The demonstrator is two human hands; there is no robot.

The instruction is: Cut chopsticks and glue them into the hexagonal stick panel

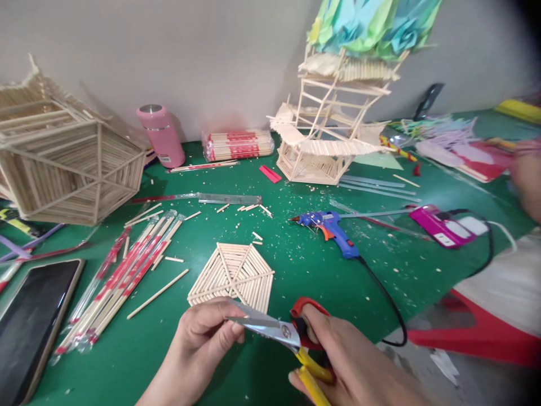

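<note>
As hands (205, 344) (349, 355) flank scissors (286, 331), panel (232, 274) beyond

The scissors (286, 331) are showing smooth, shiny metal blades and plastic-looking handles. The panel (249, 276) is displaying bare, matt wood, ribbed by its sticks. The worktop (321, 287) is looking smooth, with a faint sheen. The phone (36, 321) is presenting dark, glossy glass. The pack (239, 145) is gleaming in clear plastic film. The glue gun (333, 228) is showing blue plastic. The flask (163, 138) is bearing a satin finish. Matt, creased paper (376, 28) is topping the tower's (333, 149) rough, unvarnished wood.
</note>
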